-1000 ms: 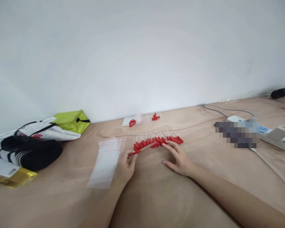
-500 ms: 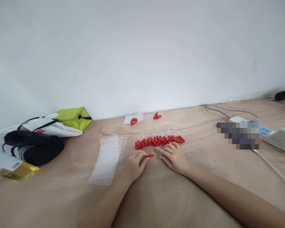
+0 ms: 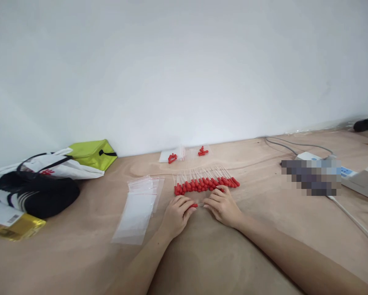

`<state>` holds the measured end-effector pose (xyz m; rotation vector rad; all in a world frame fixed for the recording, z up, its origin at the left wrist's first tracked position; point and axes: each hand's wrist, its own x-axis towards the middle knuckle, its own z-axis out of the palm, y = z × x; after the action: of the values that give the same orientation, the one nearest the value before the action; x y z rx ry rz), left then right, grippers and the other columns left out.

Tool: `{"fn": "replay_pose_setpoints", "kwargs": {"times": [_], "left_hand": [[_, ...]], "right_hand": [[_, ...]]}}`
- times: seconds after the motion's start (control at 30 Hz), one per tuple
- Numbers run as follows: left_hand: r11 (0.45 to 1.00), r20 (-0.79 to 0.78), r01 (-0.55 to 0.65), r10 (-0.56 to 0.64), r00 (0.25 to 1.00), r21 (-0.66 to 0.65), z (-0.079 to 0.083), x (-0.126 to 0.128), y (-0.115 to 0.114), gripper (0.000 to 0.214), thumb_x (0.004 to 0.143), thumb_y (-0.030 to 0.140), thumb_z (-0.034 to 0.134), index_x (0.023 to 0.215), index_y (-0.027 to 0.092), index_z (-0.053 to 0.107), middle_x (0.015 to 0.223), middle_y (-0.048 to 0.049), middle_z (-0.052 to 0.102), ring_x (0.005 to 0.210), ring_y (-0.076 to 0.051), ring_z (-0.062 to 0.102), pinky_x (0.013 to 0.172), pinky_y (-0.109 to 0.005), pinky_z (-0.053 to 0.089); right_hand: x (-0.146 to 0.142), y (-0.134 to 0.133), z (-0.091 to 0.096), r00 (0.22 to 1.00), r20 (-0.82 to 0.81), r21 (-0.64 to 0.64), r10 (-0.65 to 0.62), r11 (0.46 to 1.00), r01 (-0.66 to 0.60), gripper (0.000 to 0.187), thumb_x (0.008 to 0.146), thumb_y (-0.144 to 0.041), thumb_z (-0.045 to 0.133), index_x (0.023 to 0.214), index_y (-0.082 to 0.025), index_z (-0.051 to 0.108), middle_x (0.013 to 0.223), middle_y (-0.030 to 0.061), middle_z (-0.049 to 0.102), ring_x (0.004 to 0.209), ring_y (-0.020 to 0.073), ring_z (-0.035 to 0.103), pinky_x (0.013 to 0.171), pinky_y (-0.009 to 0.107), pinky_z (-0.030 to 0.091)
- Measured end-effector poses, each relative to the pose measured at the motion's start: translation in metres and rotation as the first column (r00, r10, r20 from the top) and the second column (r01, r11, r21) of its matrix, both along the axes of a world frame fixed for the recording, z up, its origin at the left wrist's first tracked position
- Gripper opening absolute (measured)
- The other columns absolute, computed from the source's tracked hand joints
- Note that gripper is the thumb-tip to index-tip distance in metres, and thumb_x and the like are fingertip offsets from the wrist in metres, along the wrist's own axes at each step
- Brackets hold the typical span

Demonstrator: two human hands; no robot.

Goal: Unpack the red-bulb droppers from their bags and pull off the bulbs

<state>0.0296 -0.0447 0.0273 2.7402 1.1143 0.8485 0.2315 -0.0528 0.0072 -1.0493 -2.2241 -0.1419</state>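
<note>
A row of several small droppers with red bulbs and thin clear stems [image 3: 206, 182] lies on the wooden table [image 3: 220, 254]. Just in front of it my left hand [image 3: 177, 214] pinches the red bulb of one dropper [image 3: 195, 205]. My right hand [image 3: 223, 205] meets it fingertip to fingertip, closed on the clear stem end of the same dropper. A stack of small clear zip bags [image 3: 138, 209] lies left of my left hand.
Two filled zip bags with red pieces [image 3: 184, 154] lie near the wall. Black, white and green bags [image 3: 45, 180] and a yellow packet [image 3: 16, 229] sit at the left. A power strip with cables [image 3: 340, 174] lies at the right.
My left hand drew one dropper out of the row toward me. My right hand left the row and closed in on the dropper's other end.
</note>
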Motion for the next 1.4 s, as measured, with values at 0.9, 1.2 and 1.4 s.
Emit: {"fn": "replay_pose_setpoints", "kwargs": {"times": [0.9, 1.2, 1.4], "left_hand": [[0.996, 0.112, 0.087, -0.087, 0.990, 0.010, -0.012, -0.003, 0.001, 0.021, 0.085, 0.017, 0.041, 0.075, 0.020, 0.061, 0.080, -0.0040, 0.065, 0.082, -0.016, 0.059, 0.083, -0.036, 0.046], [0.988, 0.175, -0.156, 0.154, 0.972, -0.005, -0.004, -0.023, -0.001, 0.020, 0.085, 0.024, 0.042, 0.091, 0.021, 0.060, 0.086, -0.0037, 0.059, 0.080, -0.014, 0.058, 0.072, -0.026, 0.049], [0.873, 0.328, -0.485, 0.443, 0.834, 0.053, -0.004, -0.036, 0.010, 0.026, 0.081, 0.024, 0.039, 0.099, 0.016, 0.057, 0.082, -0.0056, 0.055, 0.070, -0.015, 0.057, 0.065, -0.028, 0.049]], "right_hand": [[0.005, -0.002, 0.003, 0.995, -0.006, -0.034, 0.102, 0.994, -0.102, 0.031, 0.087, -0.028, 0.040, 0.066, -0.019, 0.060, 0.054, 0.0002, 0.052, 0.065, 0.0131, 0.040, 0.077, 0.034, 0.026], [0.020, 0.000, -0.002, 0.994, -0.104, -0.061, -0.037, 0.998, 0.031, 0.025, 0.085, -0.035, 0.044, 0.081, -0.023, 0.065, 0.059, 0.0001, 0.056, 0.064, 0.0132, 0.043, 0.073, 0.032, 0.026], [0.012, -0.003, -0.001, 0.991, -0.104, -0.067, -0.086, 0.995, 0.079, 0.023, 0.084, -0.018, 0.040, 0.093, -0.018, 0.060, 0.070, 0.0019, 0.061, 0.067, 0.0128, 0.047, 0.070, 0.030, 0.025]]}}
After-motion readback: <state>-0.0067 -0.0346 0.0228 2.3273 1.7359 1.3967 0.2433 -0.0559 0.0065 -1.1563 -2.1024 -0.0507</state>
